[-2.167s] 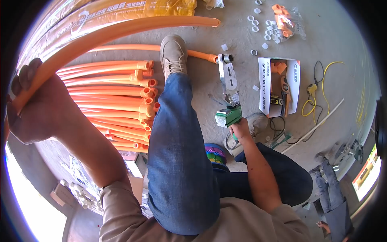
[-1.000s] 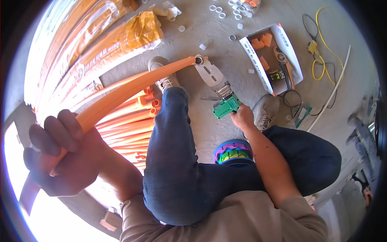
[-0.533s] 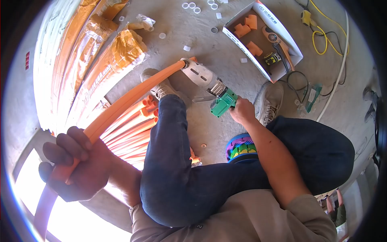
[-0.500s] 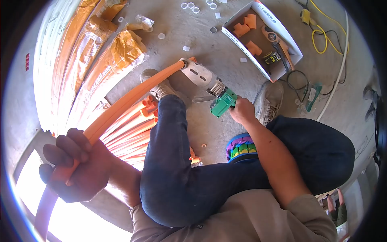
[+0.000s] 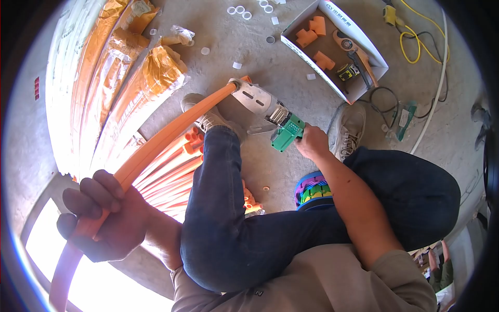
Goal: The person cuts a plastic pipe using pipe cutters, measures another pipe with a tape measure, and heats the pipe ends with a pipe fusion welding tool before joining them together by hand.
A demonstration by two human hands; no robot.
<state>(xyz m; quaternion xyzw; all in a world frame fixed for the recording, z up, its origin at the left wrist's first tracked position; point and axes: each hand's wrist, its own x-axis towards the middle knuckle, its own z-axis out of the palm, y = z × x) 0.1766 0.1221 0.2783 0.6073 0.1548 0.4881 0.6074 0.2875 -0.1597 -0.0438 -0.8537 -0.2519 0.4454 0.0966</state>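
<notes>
Now, orange pipe (image 5: 169, 133) in left hand (image 5: 112, 221), touching green tool (image 5: 287, 135), previously apart

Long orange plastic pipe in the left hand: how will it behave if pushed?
The long orange plastic pipe is probably fairly stiff, showing no kink between the left hand and the green-and-silver handheld tool. Its smooth, rounded surface may let it twist in the grip. Its far end might swing, given the long stretch beyond the hand.
</notes>
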